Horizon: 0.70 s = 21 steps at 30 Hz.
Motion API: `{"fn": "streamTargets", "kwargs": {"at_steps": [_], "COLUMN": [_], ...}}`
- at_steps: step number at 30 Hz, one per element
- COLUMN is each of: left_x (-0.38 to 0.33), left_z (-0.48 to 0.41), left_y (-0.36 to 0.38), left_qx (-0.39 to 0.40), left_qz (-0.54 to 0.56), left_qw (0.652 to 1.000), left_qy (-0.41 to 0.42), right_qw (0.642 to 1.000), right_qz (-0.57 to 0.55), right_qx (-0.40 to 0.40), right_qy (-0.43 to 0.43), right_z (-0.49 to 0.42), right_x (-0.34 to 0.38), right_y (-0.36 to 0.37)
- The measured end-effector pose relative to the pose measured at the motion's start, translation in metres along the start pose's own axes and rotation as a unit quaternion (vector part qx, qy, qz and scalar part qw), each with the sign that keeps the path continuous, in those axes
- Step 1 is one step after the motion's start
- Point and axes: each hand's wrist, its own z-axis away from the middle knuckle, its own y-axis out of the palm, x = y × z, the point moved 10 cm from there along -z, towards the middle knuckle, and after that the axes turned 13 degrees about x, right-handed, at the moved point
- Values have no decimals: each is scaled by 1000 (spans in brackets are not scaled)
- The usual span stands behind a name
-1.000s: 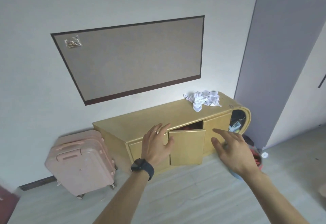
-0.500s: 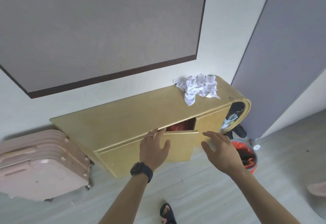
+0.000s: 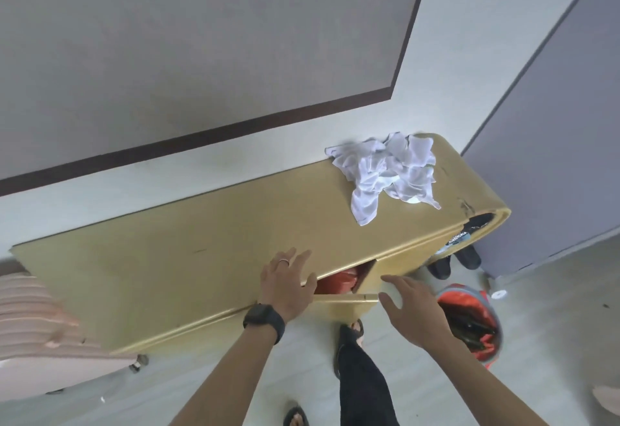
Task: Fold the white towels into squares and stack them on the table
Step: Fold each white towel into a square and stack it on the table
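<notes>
A crumpled heap of white towels (image 3: 389, 172) lies on the right end of a long yellow wooden cabinet top (image 3: 201, 244), which serves as the table. My left hand (image 3: 288, 283), with a ring and a black watch at the wrist, hovers open over the cabinet's front edge, fingers spread. My right hand (image 3: 411, 306) is open too, held in the air in front of the cabinet, below and left of the towels. Neither hand touches the towels.
A cabinet door (image 3: 342, 300) stands ajar between my hands, with something red inside. A pink suitcase (image 3: 37, 335) stands at the left. An orange-lined bucket (image 3: 469, 321) sits on the floor at the right, dark shoes (image 3: 456, 259) behind it. My leg and sandalled feet are below.
I have stepped closer to the cabinet and the view tilts further down. Both open hands have come forward over its front edge. The towels have not moved.
</notes>
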Motion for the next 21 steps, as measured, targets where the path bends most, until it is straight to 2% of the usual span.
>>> {"fn": "streamTargets", "kwargs": {"at_steps": [6, 12, 15, 19, 21], "left_x": [6, 24, 37, 47, 44], "left_z": [-111, -191, -216, -220, -220], "left_y": [15, 51, 76, 95, 91], "left_qx": [49, 107, 136, 147, 147], "left_qz": [-12, 8, -4, -18, -3], "left_qw": [995, 986, 981, 980, 980], "left_qy": [-87, -126, -136, -132, -131], "right_qw": [998, 995, 988, 992, 993], "right_qz": [15, 67, 132, 105, 77], "right_qx": [54, 70, 30, 10, 44], "right_qy": [20, 6, -75, -73, -82], "right_z": [-154, -282, -317, -329, -327], "right_x": [-33, -54, -48, -55, -43], "right_y": [-29, -36, -28, -20, -16]}}
